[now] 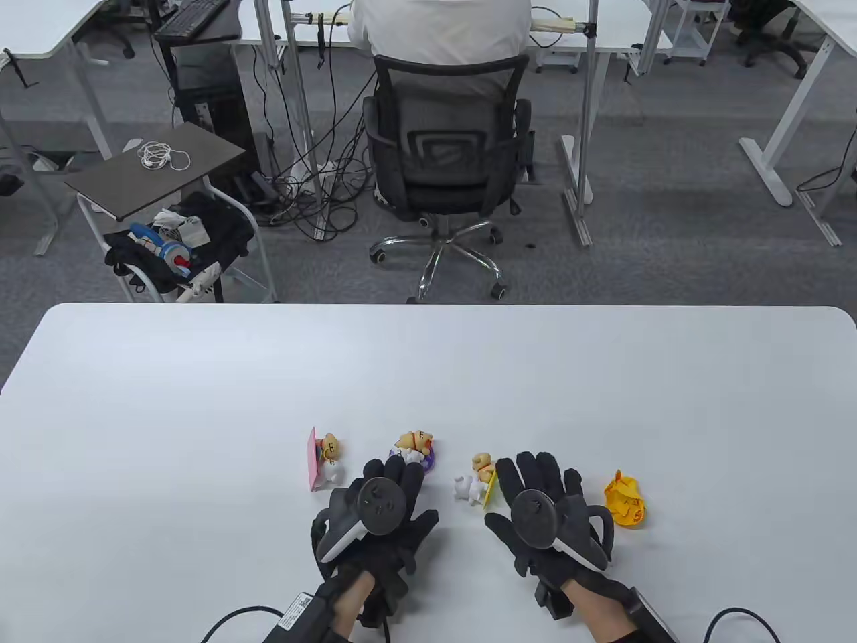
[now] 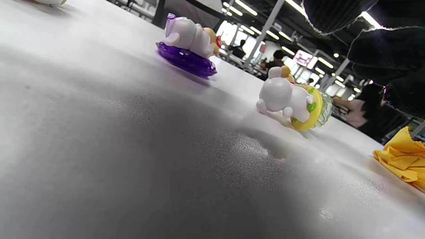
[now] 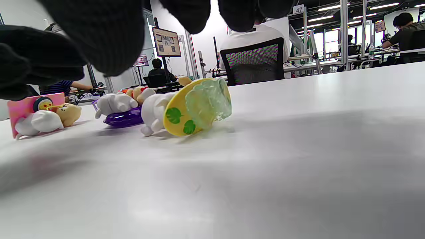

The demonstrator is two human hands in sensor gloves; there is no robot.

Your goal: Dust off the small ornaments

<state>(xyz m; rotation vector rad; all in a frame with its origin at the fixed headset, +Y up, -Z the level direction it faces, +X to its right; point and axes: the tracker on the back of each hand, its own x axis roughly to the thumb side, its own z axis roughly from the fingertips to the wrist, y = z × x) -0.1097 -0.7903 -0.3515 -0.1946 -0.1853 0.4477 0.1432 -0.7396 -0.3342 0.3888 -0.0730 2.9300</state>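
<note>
On the table (image 1: 201, 402), three ornaments lie in a row: the pink-backed figure (image 1: 325, 459) at 11 o'clock of the left hand (image 1: 375, 512), the purple-based figure (image 1: 415, 449) at its 12, and the yellow-based figure (image 1: 479, 479) just beside the right hand (image 1: 546, 512) at 10. Both grips are open and empty. The yellow cloth (image 1: 626, 502) lies untouched at the right hand's 3 o'clock, so dusting looks not yet begun.
</note>
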